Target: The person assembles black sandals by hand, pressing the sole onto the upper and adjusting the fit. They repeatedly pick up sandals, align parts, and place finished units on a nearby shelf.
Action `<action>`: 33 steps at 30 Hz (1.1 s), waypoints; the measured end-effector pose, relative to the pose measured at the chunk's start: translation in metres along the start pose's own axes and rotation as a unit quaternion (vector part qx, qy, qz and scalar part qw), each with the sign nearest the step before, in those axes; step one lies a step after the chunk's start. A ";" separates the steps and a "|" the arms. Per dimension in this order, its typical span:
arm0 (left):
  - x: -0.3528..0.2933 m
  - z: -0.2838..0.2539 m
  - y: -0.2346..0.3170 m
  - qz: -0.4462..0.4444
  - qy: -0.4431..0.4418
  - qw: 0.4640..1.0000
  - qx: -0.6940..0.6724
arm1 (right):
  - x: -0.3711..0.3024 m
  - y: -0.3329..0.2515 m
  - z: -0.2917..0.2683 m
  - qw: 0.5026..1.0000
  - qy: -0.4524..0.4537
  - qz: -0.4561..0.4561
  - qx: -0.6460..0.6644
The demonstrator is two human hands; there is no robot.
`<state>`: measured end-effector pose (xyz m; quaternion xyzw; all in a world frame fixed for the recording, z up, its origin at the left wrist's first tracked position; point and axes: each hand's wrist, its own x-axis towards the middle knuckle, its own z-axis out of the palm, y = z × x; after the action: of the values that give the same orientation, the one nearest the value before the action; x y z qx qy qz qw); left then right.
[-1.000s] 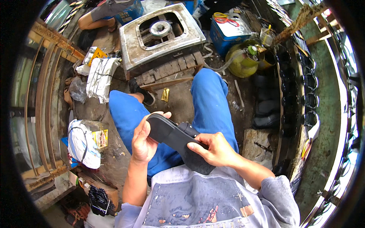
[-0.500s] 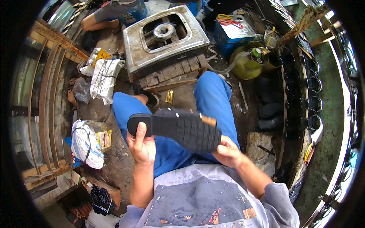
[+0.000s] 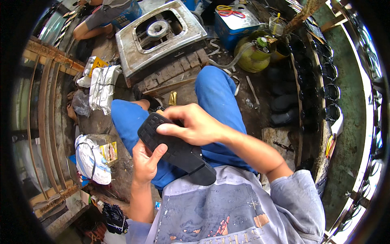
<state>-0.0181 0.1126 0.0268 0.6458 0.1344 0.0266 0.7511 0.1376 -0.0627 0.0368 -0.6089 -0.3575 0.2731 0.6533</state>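
A black sandal is held over my lap with its treaded sole facing up. Its toe end points to the upper left and its heel toward my shirt; the upper is mostly hidden beneath. My left hand grips the near side of the forefoot, thumb resting along the sole's edge. Across the toe end reaches my right hand, closed around the far edge with its thumb on the tread. Its other fingertips are hidden behind the sole.
Beyond my knees a metal stove stands by bricks. To its right are a blue box with red-handled scissors and a green gas cylinder. White wrapped bundles lie left; black footwear lines the right. Another person's leg shows far left.
The sandal has swung round: its toe, at the right before, now points upper left, with the heel near my shirt. My right hand has crossed leftward with the toe end. The view has shifted slightly.
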 end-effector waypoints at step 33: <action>0.011 0.002 0.057 0.147 -0.012 0.982 0.116 | -0.024 -0.020 0.013 0.967 0.192 -0.126 -0.109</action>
<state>0.0007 0.1224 0.0807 0.7412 0.0314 0.1135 0.6608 0.1115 -0.0762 0.0529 -0.6674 -0.3275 0.0258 0.6683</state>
